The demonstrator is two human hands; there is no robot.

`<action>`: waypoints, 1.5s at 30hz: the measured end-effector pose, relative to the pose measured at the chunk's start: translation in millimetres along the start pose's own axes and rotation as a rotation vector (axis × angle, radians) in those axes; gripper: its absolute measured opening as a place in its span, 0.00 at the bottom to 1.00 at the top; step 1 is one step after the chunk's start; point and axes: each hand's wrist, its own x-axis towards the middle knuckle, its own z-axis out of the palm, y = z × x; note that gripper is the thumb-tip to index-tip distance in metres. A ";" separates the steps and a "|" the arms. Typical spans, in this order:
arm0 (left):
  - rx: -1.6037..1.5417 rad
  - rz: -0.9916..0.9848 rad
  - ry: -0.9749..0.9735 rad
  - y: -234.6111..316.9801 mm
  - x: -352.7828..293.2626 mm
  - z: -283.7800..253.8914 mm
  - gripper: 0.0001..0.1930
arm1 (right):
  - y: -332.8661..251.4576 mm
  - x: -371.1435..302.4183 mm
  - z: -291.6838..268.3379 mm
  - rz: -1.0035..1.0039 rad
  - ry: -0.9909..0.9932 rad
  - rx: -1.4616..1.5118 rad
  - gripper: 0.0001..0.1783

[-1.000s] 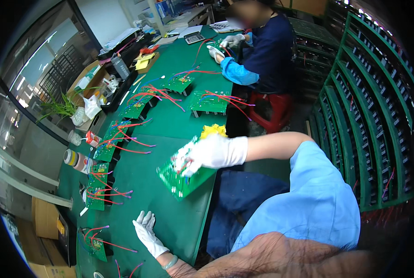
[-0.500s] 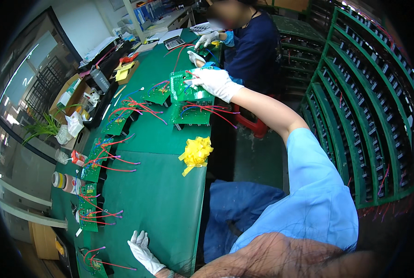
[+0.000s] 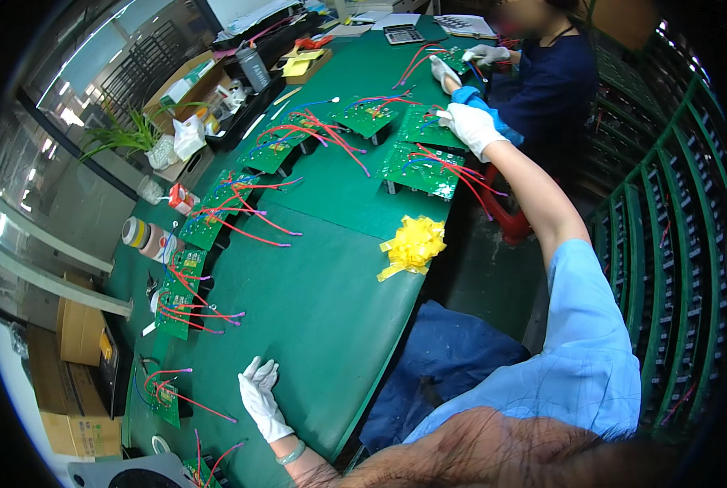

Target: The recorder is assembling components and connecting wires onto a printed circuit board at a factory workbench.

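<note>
My right hand [image 3: 473,130], in a white glove, reaches far across the table, its fingers on the corner of a green circuit board [image 3: 424,126]. That board lies just behind another circuit board [image 3: 420,171] with red and blue wires; whether it touches the table is hard to tell. My left hand [image 3: 261,398], also gloved, rests on the near part of the green tabletop [image 3: 298,301] with fingers apart and nothing in them. A bunch of yellow tape or ribbon strips [image 3: 413,246] sits at the table's right edge.
Several wired circuit boards [image 3: 225,211] line the table's left side. Across the table, a co-worker in dark clothes handles another board [image 3: 453,61] with gloved hands. Green racks [image 3: 664,285] stand at right. A plant [image 3: 139,138], bottles and a carton box [image 3: 78,419] are at left.
My right hand has taken the circuit board farther away and lowered it from a raised tilt to a flatter position behind the wired board. The view has turned; my left hand stays on the table.
</note>
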 end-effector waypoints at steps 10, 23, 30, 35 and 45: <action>0.022 -0.003 0.019 14.9 -4.1 18.3 0.31 | 37.3 20.8 41.4 0.111 -0.078 0.206 0.25; -0.116 -0.064 -0.028 18.3 4.7 23.5 0.18 | -24.1 -0.1 47.0 -0.327 0.025 1.096 0.19; 0.032 0.417 0.602 29.7 -11.8 -2.0 0.12 | -296.7 -159.9 10.0 -0.675 -0.452 1.106 0.16; 0.060 0.710 0.997 42.6 -31.4 -32.2 0.13 | -345.2 -220.8 54.4 -1.152 -0.062 0.418 0.12; 1.260 0.573 1.431 78.9 -134.1 -168.9 0.25 | -338.3 -219.3 75.4 -0.954 -0.224 0.713 0.12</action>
